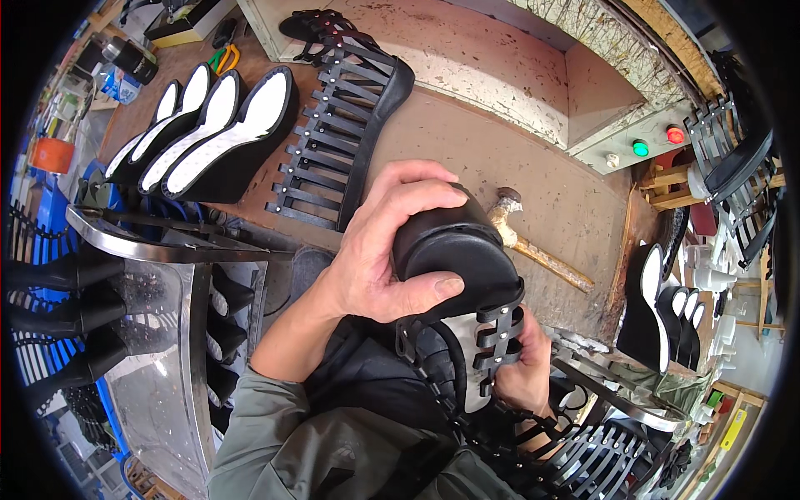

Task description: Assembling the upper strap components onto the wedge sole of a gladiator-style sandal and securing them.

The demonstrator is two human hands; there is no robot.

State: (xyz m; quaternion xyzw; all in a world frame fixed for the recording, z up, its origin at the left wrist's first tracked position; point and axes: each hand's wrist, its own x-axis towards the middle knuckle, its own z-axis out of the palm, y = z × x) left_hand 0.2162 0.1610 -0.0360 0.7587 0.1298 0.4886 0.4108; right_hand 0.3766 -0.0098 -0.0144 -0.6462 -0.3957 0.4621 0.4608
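Note:
My left hand [371, 250] is wrapped round the rounded black end of a strappy black sandal [462, 275], fingers over the top and thumb across the smooth face. Studded straps hang from the sandal towards my body, over a pale inner piece. Behind these straps my right hand [525, 367] grips the sandal lower down; the straps partly hide its fingers. Just beyond the sandal lies a hammer [546, 258] with a wooden handle, its metal head beside the black end. A tall black strap upper [350, 125] with rivets lies on the bench, past my left hand.
Several black wedge soles [237, 137] with white tops stand at the far left of the bench [467, 142]; more wedge soles [654, 308] stand at the right. Metal-edged racks [158, 242] flank me. A panel carries a green button [640, 147] and a red button [675, 133].

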